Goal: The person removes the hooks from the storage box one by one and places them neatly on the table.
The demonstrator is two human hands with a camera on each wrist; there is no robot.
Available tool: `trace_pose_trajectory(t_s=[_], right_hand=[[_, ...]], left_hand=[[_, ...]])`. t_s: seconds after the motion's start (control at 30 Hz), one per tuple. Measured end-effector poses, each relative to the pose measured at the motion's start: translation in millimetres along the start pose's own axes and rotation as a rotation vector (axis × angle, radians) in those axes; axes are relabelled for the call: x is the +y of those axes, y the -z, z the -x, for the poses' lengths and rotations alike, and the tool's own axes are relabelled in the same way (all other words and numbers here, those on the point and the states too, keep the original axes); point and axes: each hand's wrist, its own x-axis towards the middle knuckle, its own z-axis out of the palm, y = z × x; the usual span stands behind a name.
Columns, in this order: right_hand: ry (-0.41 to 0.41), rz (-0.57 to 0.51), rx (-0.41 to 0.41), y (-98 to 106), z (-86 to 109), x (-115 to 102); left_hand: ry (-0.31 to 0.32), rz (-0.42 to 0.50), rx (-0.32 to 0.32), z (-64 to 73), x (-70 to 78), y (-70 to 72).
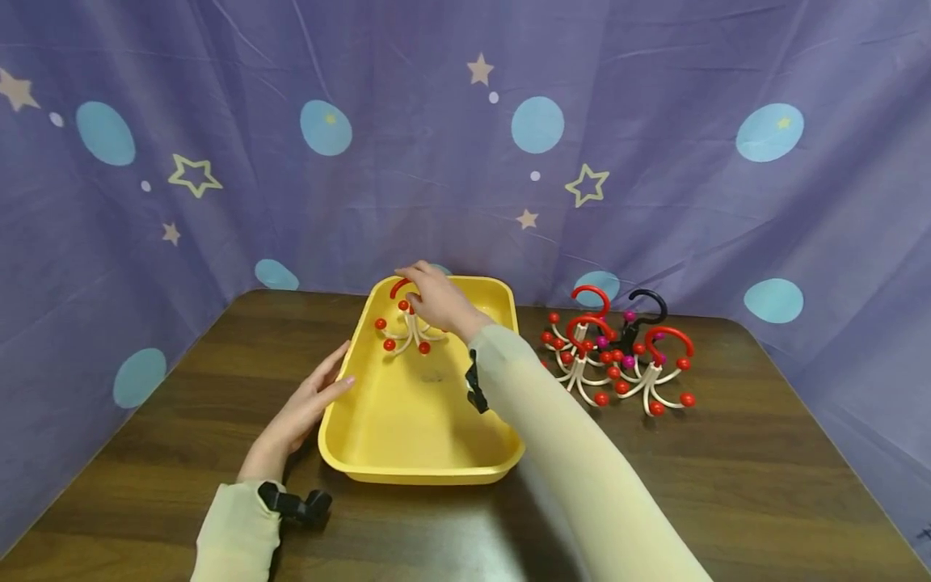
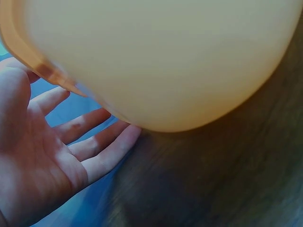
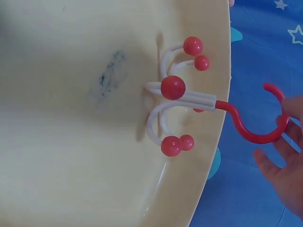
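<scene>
A yellow tray (image 1: pixel 422 475) lies on the table. My left hand (image 1: pixel 305 408) is at its left side, the thumb over the rim; in the left wrist view the other fingertips touch the outer wall below the rim (image 2: pixel 35 61). My right hand (image 1: pixel 440 301) is over the far left part of the tray. It holds a multi-arm hanging hook by its red curved top (image 3: pixel 255 138). This hook has a white stem (image 3: pixel 196 99) and curved white arms tipped with red balls; its arms are inside the tray.
Right of the tray stand several similar hooks, such as a red and white one (image 1: pixel 652 370) in front and a black one with magenta balls (image 1: pixel 631 333) behind. A purple patterned curtain (image 1: pixel 436 145) hangs beyond the wooden table (image 1: pixel 756 453). A dark smudge (image 3: pixel 109 78) marks the tray floor.
</scene>
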Motion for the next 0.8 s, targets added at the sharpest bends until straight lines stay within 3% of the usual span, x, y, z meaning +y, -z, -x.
trace_pose_trajectory(t_s=[0.23,0.6,0.8], right_hand=[[-0.001,-0.020,-0.004,1.2,3.6,5.2],[-0.020,-0.190,-0.007,-2.6,12.8,17.2],[-0.036,-0.206,0.026,-3.9,16.8,21.7]], left_hand=[[-0.002,-0.001,0.001,-1.0,-0.5,0.5],[0.006,-0.004,0.002,-1.7,-1.4,0.5],[-0.002,0.006,0.000,-2.2,-1.6,-0.4]])
